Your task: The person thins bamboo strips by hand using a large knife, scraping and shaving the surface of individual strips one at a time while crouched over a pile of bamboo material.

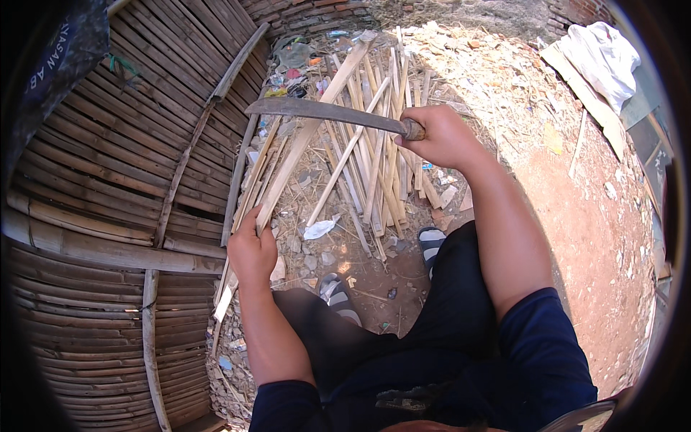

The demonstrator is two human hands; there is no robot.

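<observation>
One machete (324,110), one pale strip (297,149).
Your right hand (445,135), 2 o'clock, grips machete; left hand (252,252), 8 o'clock, pinches strip.

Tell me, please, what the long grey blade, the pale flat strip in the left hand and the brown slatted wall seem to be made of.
Blade: probably dull steel, patchy grey. Strip: wood or bamboo, apparently unvarnished, its tan face matte. Wall: likely bamboo, weathered brown, its slats look rounded.
</observation>
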